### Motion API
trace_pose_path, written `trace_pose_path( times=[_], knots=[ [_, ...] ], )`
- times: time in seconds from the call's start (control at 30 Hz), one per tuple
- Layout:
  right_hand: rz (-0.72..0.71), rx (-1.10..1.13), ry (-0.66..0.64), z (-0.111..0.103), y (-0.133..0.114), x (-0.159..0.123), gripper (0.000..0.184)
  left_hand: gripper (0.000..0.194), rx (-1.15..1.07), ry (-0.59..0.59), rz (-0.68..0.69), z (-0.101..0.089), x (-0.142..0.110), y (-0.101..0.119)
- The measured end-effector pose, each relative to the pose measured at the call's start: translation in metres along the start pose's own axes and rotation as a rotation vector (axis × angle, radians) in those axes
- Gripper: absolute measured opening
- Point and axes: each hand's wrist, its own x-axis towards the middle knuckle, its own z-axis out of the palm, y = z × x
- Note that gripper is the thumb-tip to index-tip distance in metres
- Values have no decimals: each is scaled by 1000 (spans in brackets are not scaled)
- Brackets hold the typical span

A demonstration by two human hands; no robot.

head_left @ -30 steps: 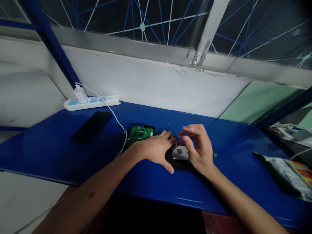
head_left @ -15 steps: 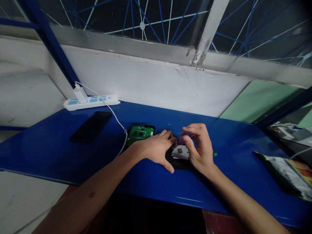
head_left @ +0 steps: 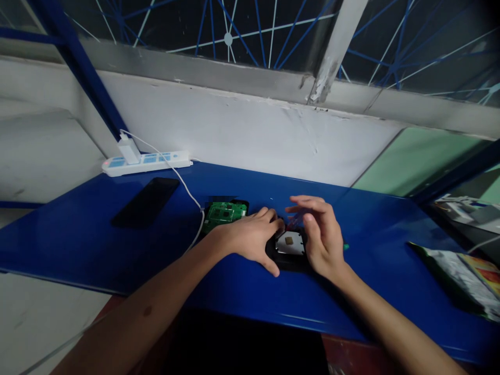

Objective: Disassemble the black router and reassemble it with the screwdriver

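A small black device (head_left: 288,249) with a pale inner plate and a gold chip lies open on the blue table (head_left: 117,245). My left hand (head_left: 250,237) rests on its left side, fingers and thumb holding the casing. My right hand (head_left: 318,234) is at its right side, thumb pressing near the plate's edge and fingers spread above it. Thin red wires show faintly between my fingertips at the device's far end. Just left of my left hand lies a green circuit board (head_left: 224,213).
A dark phone (head_left: 146,202) lies flat at the left. A white power strip (head_left: 146,162) with a charger (head_left: 128,151) and white cable (head_left: 183,190) sits by the wall. A foil packet (head_left: 461,278) lies at the right edge. A small green object (head_left: 345,247) peeks behind my right hand.
My right hand's fingers have straightened and lifted slightly, and its thumb has come down on the device's right edge. My left hand has stayed in place.
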Motion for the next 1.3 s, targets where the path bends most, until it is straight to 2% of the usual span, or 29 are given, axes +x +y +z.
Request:
trace_pose_path(
  times=[0.17,0.37,0.5,0.77,0.97,1.17,1.3],
  knots=[
    [-42,-118,28,0,2,3,24,99,6,9,7,1,0,0],
    [21,-46,6,0,-4,1,30,97,-3,5,-9,2,1,-2],
    [-25,-97,-11,-1,-4,2,26,97,-8,10,3,2,2,-1],
    [-117,-239,18,-2,-5,5,31,98,-20,9,11,0,1,0],
    [-12,-101,-6,-2,-7,3,35,95,-5,21,8,1,1,-1],
    [-65,-231,31,-2,-6,6,31,99,-15,18,-3,2,1,-1],
    [-14,-237,47,0,-3,4,37,96,-15,24,12,1,0,-1]
  ],
)
